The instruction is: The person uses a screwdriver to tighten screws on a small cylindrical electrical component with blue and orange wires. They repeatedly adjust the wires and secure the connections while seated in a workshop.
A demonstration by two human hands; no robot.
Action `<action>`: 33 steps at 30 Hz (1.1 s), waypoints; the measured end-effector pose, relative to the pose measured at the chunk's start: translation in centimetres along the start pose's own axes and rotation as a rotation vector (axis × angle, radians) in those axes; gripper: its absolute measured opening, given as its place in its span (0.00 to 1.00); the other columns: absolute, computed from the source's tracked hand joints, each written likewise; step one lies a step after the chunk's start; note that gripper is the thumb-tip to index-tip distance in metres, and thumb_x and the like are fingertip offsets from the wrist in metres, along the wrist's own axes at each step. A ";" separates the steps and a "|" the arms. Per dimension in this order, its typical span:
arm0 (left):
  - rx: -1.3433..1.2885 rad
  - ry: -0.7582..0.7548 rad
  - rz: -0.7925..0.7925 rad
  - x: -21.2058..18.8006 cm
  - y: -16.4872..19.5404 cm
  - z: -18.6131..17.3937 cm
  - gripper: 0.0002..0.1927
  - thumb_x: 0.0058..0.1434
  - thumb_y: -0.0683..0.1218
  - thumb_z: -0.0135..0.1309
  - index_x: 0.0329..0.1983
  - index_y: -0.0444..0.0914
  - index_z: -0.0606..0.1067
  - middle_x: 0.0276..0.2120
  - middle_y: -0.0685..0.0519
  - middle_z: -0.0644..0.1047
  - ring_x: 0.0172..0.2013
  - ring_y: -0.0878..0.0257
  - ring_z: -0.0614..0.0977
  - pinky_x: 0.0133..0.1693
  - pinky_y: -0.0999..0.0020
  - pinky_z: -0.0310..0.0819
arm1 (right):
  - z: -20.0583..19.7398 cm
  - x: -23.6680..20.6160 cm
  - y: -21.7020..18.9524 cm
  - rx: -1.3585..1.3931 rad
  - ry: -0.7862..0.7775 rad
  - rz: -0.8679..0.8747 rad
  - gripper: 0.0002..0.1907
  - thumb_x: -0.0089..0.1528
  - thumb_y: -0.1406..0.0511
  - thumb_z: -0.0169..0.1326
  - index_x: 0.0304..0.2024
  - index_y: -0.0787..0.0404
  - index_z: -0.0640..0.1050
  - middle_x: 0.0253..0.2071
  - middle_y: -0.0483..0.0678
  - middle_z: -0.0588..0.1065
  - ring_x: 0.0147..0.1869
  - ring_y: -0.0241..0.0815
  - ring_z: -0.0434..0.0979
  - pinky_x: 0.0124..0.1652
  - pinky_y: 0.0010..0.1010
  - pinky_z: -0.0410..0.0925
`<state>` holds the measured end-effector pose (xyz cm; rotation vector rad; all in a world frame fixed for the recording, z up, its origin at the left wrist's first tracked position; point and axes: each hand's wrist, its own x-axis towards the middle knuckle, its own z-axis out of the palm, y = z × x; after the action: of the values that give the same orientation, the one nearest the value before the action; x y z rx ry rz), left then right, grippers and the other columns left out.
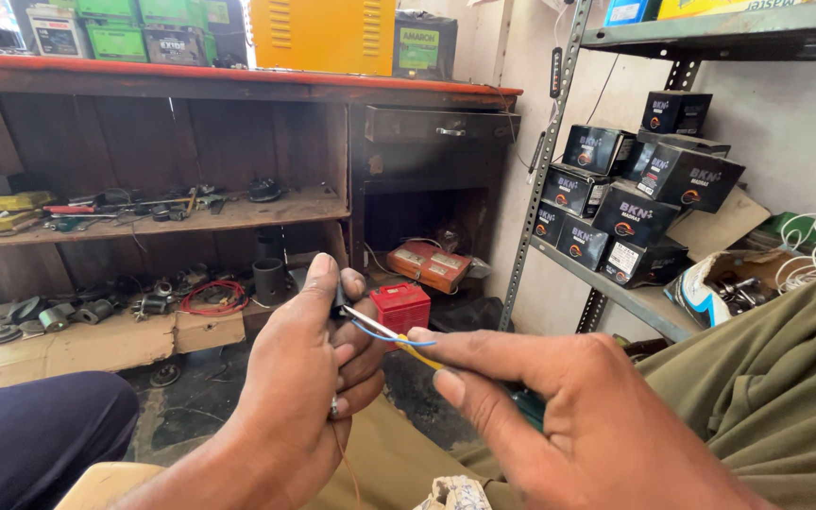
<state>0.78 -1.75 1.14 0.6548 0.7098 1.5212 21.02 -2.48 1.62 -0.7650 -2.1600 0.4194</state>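
Head view, left hand: left hand (pixel 299 397) is curled closed around a small dark part that is mostly hidden in the fist; the thumb is raised along its top.
Head view, right hand: right hand (pixel 569 416) pinches narrow, index finger and thumb closed on the wires; a dark green handle shows under the palm, its kind not clear.
Wires, position: thin blue and yellow wires (pixel 394 340) bridge the short gap between the two hands, in front of the knees.
Wires, long axis: they run from upper left at the left fist down to the right at the right fingertips, slightly slanted.
Relation to grip: the free stretch lies just left of the right fingertips and just right of the left thumb; both hands touch the wires, neither is nearer.
Surroundings: a red battery (pixel 399 305) sits on the floor beyond the hands; a metal rack (pixel 559 255) with black boxes (pixel 635 212) stands to the right; a wooden shelf (pixel 191 219) with tools is to the left.
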 end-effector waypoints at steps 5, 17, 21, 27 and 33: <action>-0.070 -0.082 -0.071 0.4 0.3 -0.8 0.18 0.70 0.60 0.41 0.34 0.43 0.68 0.14 0.61 0.55 0.12 0.72 0.52 0.13 0.76 0.43 | 0.6 -0.3 -0.4 -0.235 0.117 -0.163 0.18 0.60 0.62 0.63 0.54 0.55 0.83 0.41 0.48 0.85 0.44 0.40 0.86 0.41 0.27 0.75; -0.059 -0.149 -0.100 0.5 1.2 -1.0 0.17 0.69 0.58 0.43 0.31 0.42 0.67 0.14 0.62 0.56 0.11 0.73 0.52 0.12 0.77 0.43 | -0.1 -0.7 -1.0 -0.454 0.276 -0.168 0.22 0.57 0.63 0.67 0.55 0.46 0.84 0.28 0.42 0.76 0.30 0.36 0.77 0.29 0.29 0.69; -0.089 -0.162 -0.120 0.6 1.3 -1.2 0.16 0.68 0.57 0.43 0.32 0.42 0.68 0.13 0.62 0.56 0.11 0.73 0.52 0.11 0.78 0.42 | -0.1 -0.6 -0.9 -0.444 0.266 -0.207 0.22 0.57 0.63 0.66 0.55 0.47 0.83 0.30 0.42 0.76 0.29 0.35 0.79 0.29 0.28 0.69; -0.122 -0.150 -0.156 0.8 1.2 -1.2 0.17 0.70 0.58 0.45 0.31 0.43 0.66 0.14 0.62 0.56 0.11 0.73 0.52 0.11 0.77 0.43 | 0.1 -0.7 -0.7 -0.466 0.258 -0.167 0.22 0.56 0.63 0.67 0.54 0.43 0.85 0.31 0.40 0.77 0.28 0.34 0.78 0.28 0.27 0.69; -0.079 -0.093 -0.126 0.5 1.2 -1.0 0.16 0.68 0.58 0.44 0.35 0.42 0.71 0.14 0.62 0.55 0.11 0.73 0.52 0.11 0.78 0.43 | 0.1 -0.8 -0.4 -0.457 0.239 -0.190 0.22 0.56 0.63 0.66 0.54 0.43 0.84 0.31 0.40 0.76 0.30 0.34 0.79 0.30 0.28 0.70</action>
<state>-0.79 -1.36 1.34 0.6062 0.6059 1.3869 21.20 -3.34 1.31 -0.7968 -2.0944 -0.2640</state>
